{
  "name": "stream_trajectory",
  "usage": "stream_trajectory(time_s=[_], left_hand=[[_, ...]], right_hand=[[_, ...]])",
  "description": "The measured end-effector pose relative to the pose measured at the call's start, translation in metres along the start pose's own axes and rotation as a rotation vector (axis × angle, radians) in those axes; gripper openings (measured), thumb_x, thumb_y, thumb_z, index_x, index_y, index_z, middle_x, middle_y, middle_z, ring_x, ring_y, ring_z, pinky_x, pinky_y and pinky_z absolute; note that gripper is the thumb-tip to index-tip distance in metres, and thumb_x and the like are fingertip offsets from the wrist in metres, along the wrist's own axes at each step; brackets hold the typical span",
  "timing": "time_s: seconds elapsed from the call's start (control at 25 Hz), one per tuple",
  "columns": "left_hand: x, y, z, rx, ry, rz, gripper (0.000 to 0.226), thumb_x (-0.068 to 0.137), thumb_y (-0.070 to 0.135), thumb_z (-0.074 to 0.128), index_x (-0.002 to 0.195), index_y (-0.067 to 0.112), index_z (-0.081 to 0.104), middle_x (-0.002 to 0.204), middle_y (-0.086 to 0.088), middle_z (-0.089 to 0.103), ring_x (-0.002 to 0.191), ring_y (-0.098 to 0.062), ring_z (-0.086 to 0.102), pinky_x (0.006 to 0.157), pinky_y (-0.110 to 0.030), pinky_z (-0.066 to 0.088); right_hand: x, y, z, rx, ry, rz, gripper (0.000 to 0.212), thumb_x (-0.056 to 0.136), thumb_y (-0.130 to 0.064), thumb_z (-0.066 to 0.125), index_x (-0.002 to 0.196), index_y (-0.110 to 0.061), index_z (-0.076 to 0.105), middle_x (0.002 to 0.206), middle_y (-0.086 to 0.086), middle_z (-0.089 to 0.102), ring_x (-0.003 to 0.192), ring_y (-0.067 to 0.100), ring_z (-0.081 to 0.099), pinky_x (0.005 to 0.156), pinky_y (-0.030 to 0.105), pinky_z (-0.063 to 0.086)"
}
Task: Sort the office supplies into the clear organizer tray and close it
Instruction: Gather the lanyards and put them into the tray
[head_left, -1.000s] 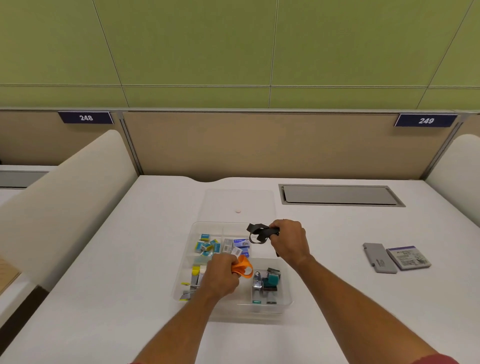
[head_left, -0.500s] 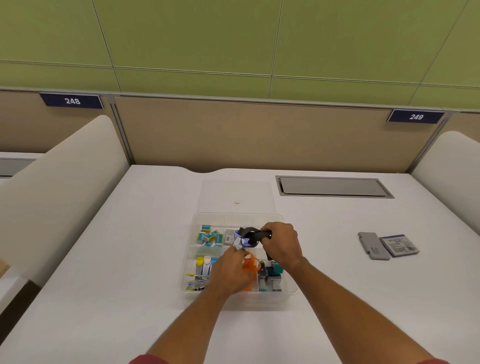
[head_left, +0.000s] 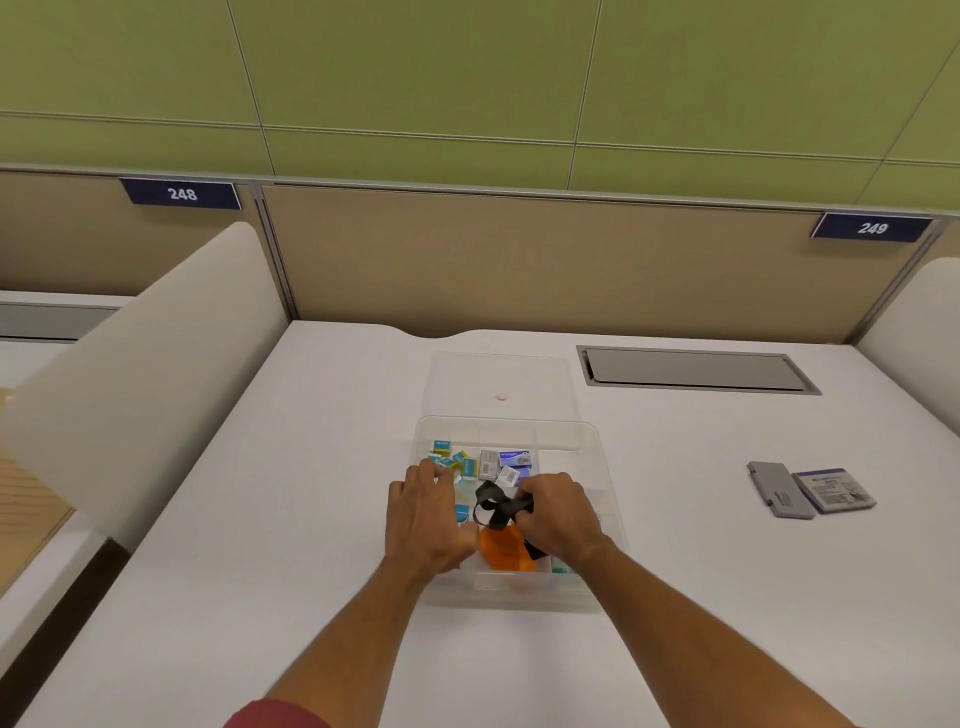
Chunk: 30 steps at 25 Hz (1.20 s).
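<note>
Clear plastic organizer tray (head_left: 597, 447) sits mid-desk: rigid, light, slick-walled. Its lid (head_left: 498, 374) lies flat just behind the tray; lift that by its edges. Over the tray's near half, your right hand (head_left: 558, 514) pinches a black scissor handle (head_left: 493, 504), probably stiff loops; your left hand (head_left: 423, 519), fingers loosely spread, touches the orange piece (head_left: 504, 551).

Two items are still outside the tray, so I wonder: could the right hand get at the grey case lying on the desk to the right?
Probably yes, once freed. The grey case lies in the open on the desk, nothing around it but a labelled packet, but the right hand now grips black scissors.
</note>
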<state>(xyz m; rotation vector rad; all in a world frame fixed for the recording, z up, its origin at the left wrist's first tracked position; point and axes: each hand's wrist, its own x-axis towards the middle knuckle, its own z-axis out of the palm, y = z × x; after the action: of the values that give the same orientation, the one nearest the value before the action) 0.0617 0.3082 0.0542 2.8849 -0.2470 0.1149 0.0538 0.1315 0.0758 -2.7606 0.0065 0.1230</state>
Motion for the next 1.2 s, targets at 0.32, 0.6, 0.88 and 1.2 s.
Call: stream_trajectory(time_s=[0.32,0.6,0.88,1.2], left_hand=[[-0.013,-0.015,0.005,-0.049,-0.070,0.024,0.079,0.067,0.051,0.056,0.137,0.019,0.042,0.130,-0.001,0.044,0.117,-0.018,0.041,0.096,-0.030,0.037],[-0.013,-0.018,0.003,-0.036,-0.069,0.083,0.077,0.073,0.051,0.056,0.141,0.018,0.038,0.135,-0.003,0.041,0.122,-0.020,0.039,0.101,-0.033,0.034],[-0.012,-0.015,0.001,-0.067,-0.056,0.087,0.074,0.078,0.047,0.055,0.143,0.018,0.036,0.139,-0.004,0.039,0.126,-0.020,0.037,0.104,-0.033,0.031],[-0.016,-0.018,0.009,-0.049,-0.083,0.097,0.073,0.078,0.045,0.056,0.143,0.017,0.035,0.137,-0.004,0.040,0.125,-0.020,0.038,0.104,-0.032,0.033]], right_hand=[[0.006,-0.009,0.043,-0.238,-0.185,-0.014,0.034,0.090,-0.036,0.062,0.116,-0.013,0.063,0.110,0.011,0.063,0.098,0.023,0.063,0.086,0.033,0.053],[0.001,-0.015,0.020,-0.229,0.022,-0.105,0.046,0.071,-0.054,0.051,0.106,-0.026,0.064,0.108,0.006,0.051,0.103,0.025,0.047,0.076,0.035,0.049],[0.008,-0.016,0.029,-0.107,-0.125,-0.155,0.052,0.086,-0.047,0.055,0.132,-0.022,0.049,0.128,0.005,0.051,0.118,0.024,0.047,0.096,0.038,0.047],[0.013,-0.013,0.045,-0.242,-0.193,-0.199,0.030,0.096,-0.032,0.051,0.114,-0.013,0.066,0.109,0.012,0.062,0.100,0.024,0.058,0.087,0.034,0.049]])
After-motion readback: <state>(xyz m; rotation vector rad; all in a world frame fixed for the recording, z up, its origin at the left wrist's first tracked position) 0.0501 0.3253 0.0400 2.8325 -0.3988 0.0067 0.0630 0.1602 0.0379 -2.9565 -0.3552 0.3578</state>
